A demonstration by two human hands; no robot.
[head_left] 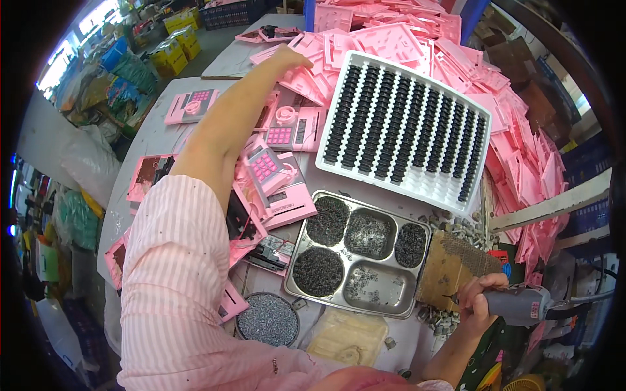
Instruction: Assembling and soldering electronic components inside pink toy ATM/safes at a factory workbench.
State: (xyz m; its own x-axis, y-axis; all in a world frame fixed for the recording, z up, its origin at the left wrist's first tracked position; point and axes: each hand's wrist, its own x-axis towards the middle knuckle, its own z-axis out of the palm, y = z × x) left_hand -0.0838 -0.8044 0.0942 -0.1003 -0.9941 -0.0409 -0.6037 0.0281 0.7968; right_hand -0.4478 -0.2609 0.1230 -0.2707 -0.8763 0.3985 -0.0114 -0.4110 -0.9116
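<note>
At 12 o'clock, the left hand (290,60) reaches pink plastic panels (306,86); I cannot tell whether its fingers grip. Better lift one singly, by its edge. The right hand (478,303), at 4 o'clock, clamps its fingers on a grey electric screwdriver (512,305), best angled clear of the metal compartment tray (398,287).

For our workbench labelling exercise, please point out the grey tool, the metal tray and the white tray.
Grey tool (514,305): head view, on its body.
Metal tray (399,287): head view, bare floor of its lower right compartment.
White tray (429,185): head view, bare slots near its lower edge.
</note>
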